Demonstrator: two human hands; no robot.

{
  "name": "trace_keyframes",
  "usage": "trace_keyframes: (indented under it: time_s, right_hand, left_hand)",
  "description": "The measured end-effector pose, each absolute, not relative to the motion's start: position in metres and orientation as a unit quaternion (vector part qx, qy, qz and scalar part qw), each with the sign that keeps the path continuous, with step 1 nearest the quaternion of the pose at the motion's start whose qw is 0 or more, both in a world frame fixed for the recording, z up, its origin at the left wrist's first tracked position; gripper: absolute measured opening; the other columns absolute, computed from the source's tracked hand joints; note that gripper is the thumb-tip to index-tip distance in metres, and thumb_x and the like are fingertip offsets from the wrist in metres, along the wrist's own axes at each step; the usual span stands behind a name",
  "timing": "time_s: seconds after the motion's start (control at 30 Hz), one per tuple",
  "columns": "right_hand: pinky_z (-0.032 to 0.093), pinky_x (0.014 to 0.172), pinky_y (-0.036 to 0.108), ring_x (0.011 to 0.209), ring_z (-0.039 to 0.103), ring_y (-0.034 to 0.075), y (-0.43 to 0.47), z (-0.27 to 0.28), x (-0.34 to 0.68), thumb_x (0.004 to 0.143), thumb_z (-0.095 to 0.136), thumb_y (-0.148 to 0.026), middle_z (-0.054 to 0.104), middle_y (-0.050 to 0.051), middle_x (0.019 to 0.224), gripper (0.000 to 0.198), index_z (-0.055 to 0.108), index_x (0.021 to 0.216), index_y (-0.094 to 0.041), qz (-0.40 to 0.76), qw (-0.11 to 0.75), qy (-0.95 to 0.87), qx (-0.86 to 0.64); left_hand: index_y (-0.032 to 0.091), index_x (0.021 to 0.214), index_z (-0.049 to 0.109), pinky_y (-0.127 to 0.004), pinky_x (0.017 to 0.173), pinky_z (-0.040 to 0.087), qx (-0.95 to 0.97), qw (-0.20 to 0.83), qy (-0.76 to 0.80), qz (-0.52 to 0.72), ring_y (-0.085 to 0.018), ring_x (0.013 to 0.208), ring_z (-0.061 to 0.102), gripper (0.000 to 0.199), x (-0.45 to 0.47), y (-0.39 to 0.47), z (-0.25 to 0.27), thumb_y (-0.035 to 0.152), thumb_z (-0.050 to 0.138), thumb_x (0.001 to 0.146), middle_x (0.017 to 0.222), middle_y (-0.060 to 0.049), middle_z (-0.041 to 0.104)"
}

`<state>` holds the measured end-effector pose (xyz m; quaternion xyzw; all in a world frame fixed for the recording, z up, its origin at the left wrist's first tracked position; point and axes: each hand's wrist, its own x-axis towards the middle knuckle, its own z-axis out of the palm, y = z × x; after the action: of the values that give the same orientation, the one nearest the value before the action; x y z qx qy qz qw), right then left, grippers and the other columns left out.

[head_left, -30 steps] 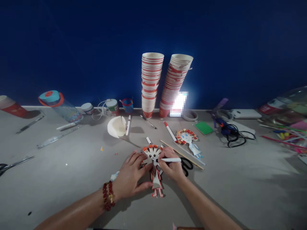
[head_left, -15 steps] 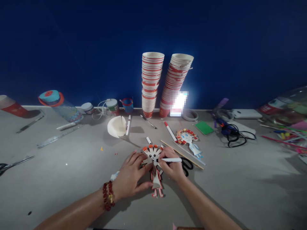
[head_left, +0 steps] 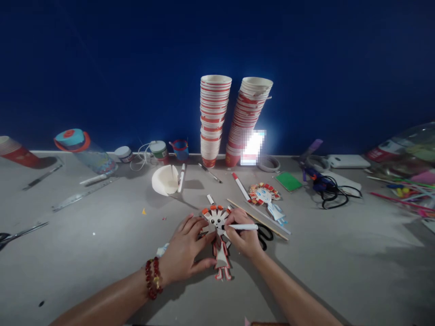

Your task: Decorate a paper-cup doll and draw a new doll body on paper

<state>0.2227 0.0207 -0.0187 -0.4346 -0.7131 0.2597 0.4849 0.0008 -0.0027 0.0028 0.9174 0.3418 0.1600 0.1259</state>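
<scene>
A paper doll (head_left: 221,258) with a fringed red-and-white head and dark dot eyes lies on the grey table in front of me. My left hand (head_left: 185,246) rests open, its fingers spread across the left side of the doll's head and its thumb beside the dress. In my right hand (head_left: 243,235) a white marker (head_left: 242,227) is gripped, its dark tip at the lower part of the doll's face. The marker's cap (head_left: 210,199) lies just above the head. Black-handled scissors (head_left: 265,235) are partly hidden behind my right hand.
A second paper doll (head_left: 264,195), a wooden stick (head_left: 272,226) and a red-capped marker (head_left: 240,186) lie to the right. Two tall paper cup stacks (head_left: 215,122) stand by the blue wall. Another pair of scissors (head_left: 27,231) is at the far left, near a clear ruler (head_left: 81,195).
Both hands, the doll and the marker look almost unmoved. The whole view has shifted very slightly.
</scene>
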Motion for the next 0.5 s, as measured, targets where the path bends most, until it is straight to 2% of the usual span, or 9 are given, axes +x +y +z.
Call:
trace_keyframes:
  time_s: [0.5]
  right_hand:
    - [0.036, 0.070, 0.035, 0.064, 0.049, 0.018, 0.0200, -0.0161, 0.2221, 0.077, 0.052, -0.016, 0.054, -0.002, 0.063, 0.012, 0.051, 0.067, -0.022, 0.257, 0.470, -0.720, -0.441]
  left_hand:
    - [0.024, 0.134, 0.055, -0.058, 0.113, 0.027, 0.915, 0.130, 0.341, 0.170, -0.032, 0.126, 0.044, 0.058, 0.0011, -0.0024, 0.0033, 0.062, 0.053, 0.090, 0.133, -0.013, 0.053]
